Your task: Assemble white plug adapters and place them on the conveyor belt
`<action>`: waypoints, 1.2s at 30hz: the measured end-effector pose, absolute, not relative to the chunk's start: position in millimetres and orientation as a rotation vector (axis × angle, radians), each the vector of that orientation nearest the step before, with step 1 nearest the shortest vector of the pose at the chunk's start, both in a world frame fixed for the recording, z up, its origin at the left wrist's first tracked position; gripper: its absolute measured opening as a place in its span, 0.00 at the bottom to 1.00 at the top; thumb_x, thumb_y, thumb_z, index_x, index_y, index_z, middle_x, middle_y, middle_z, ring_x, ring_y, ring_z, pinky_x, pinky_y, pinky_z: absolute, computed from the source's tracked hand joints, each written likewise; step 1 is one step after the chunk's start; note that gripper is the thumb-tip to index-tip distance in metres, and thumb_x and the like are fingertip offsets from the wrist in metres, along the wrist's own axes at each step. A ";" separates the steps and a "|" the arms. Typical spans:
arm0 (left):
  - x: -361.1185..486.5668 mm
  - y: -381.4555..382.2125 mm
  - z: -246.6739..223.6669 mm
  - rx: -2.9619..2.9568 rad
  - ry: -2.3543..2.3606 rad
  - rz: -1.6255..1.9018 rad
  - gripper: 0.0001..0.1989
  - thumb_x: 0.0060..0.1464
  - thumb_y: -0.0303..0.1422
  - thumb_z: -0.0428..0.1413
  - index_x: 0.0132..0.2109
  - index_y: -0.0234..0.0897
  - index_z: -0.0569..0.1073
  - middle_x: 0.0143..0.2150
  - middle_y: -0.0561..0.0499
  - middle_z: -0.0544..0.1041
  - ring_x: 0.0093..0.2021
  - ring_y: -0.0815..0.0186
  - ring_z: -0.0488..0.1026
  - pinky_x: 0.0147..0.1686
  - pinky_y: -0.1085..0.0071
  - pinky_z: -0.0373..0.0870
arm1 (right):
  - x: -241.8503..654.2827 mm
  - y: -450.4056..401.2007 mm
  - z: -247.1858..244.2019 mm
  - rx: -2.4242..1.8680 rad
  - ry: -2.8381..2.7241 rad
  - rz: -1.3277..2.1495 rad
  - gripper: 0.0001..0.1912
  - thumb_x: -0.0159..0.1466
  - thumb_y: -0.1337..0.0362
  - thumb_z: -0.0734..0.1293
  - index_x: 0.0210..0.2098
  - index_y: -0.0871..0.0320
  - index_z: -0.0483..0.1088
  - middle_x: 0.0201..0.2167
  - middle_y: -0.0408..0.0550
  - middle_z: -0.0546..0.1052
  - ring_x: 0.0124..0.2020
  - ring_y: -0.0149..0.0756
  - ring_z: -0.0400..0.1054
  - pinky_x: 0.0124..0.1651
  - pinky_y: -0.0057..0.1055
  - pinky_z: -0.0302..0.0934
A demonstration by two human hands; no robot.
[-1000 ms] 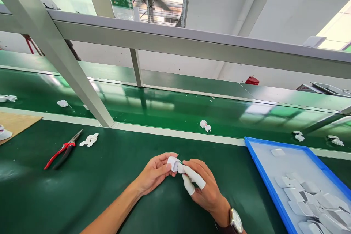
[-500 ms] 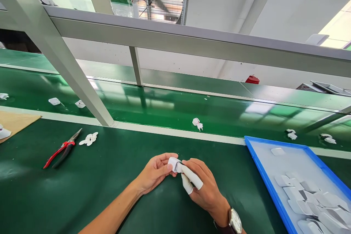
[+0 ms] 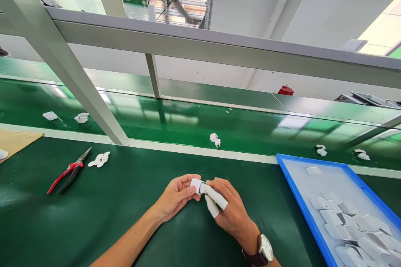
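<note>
A small white plastic casing (image 3: 197, 185) is held over the green table in the middle of the head view. My left hand (image 3: 178, 197) pinches it between thumb and fingers from the left. White finger cots (image 3: 216, 197) cover the thumb and a finger of my right hand (image 3: 233, 210), whose fingertips close on the casing's right side. Anything small between those right fingertips is hidden. On that wrist is a watch (image 3: 265, 248).
To the right, a blue-rimmed tray (image 3: 300, 204) carries several white plastic pieces (image 3: 357, 225). Red-and-black pliers (image 3: 70, 171) lie at left beside white discs (image 3: 99, 159). Beyond the table edge, a green belt (image 3: 175, 127) carries white plug parts (image 3: 215, 139). A slanted metal post (image 3: 84, 87) stands at left.
The plug parts on the belt have shifted left. Both hands stay together at the casing, which has turned slightly; the view has moved a little.
</note>
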State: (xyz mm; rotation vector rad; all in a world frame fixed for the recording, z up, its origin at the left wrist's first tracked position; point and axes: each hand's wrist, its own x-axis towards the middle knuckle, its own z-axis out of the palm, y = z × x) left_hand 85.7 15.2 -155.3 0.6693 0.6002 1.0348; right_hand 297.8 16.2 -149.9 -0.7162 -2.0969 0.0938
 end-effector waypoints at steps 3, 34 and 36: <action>85.9 14.8 -155.8 0.659 0.601 1.045 0.19 0.54 0.33 0.70 0.52 0.32 0.79 0.38 0.46 0.81 0.36 0.68 0.78 0.42 0.71 0.75 | 296.6 17.1 -149.1 -0.713 -2.073 0.098 0.28 0.66 0.77 0.66 0.64 0.55 0.65 0.47 0.55 0.78 0.48 0.45 0.73 0.48 0.46 0.76; 91.8 6.5 -168.5 1.818 0.966 1.364 0.23 0.60 0.25 0.61 0.61 0.47 0.72 0.55 0.46 0.75 0.52 0.61 0.76 0.50 0.64 0.78 | 286.3 13.5 -147.1 -0.760 -1.987 0.338 0.26 0.66 0.78 0.66 0.62 0.55 0.63 0.45 0.52 0.76 0.43 0.39 0.70 0.42 0.37 0.72; 92.8 4.5 -173.9 2.051 1.080 1.400 0.27 0.62 0.23 0.58 0.65 0.48 0.68 0.55 0.45 0.74 0.54 0.61 0.75 0.53 0.64 0.77 | 282.6 12.1 -148.1 -0.774 -2.015 0.316 0.25 0.67 0.77 0.65 0.61 0.55 0.65 0.45 0.53 0.76 0.44 0.40 0.69 0.43 0.38 0.72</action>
